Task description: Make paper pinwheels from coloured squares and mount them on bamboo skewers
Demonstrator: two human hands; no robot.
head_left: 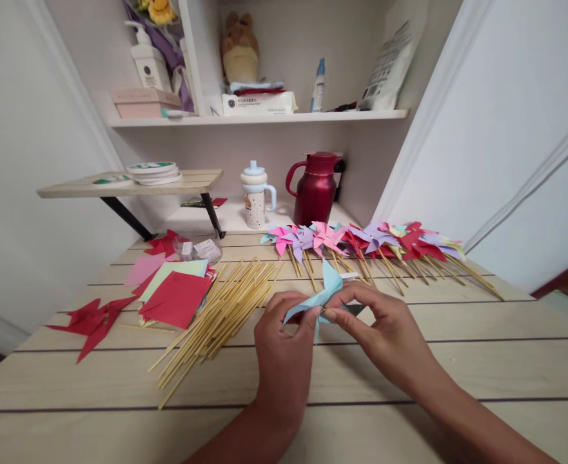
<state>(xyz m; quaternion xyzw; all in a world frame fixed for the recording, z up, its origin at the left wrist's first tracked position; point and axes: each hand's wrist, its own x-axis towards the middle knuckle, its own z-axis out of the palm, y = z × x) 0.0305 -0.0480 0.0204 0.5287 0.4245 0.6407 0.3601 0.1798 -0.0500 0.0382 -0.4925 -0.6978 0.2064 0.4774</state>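
Note:
A light blue paper pinwheel (325,290) is held above the wooden table (458,361) between both hands. My left hand (284,348) pinches its left blades from below. My right hand (385,322) pinches the centre with thumb and forefinger. Left of the hands lies a pile of bamboo sticks (216,316). Behind the hands a row of finished pinwheels (361,241) on sticks, pink, purple, red and blue, lies across the table.
Stacked paper squares (175,293), red on top, and cut red paper pieces (95,319) lie at the left. A red thermos jug (316,187) and a lidded cup (255,193) stand at the back. A small raised shelf (129,183) holds tape rolls.

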